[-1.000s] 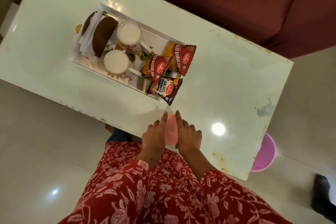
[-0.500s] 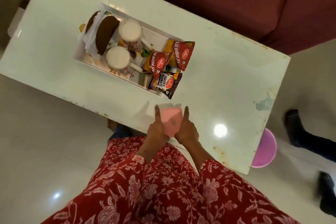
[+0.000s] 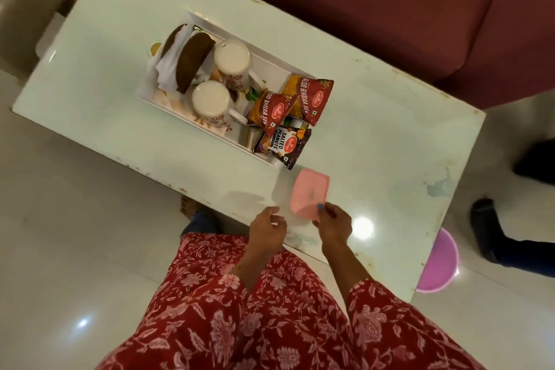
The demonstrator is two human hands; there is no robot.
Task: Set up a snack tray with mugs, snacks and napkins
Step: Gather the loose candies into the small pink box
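Observation:
A white tray (image 3: 270, 67) sits on the pale table (image 3: 375, 135). It holds two white mugs (image 3: 232, 63) (image 3: 211, 102), white napkins (image 3: 172, 64) in a brown holder (image 3: 193, 61), two red snack packets (image 3: 310, 97) (image 3: 271, 109) and a dark peanut packet (image 3: 280, 144). My right hand (image 3: 333, 224) pinches the near edge of a pink folded napkin (image 3: 309, 191), held above the table just below the tray's right end. My left hand (image 3: 268, 225) hovers beside it, fingers loosely curled, holding nothing.
A maroon sofa (image 3: 375, 9) runs behind the table. A pink tub (image 3: 441, 264) stands on the floor by the table's right corner. Another person's dark shoes (image 3: 486, 228) are on the floor at the far right.
Both hands pressed the pink napkin on the table, then lifted it together. Now my left hand has let go and only my right hand holds it, raised nearer the tray.

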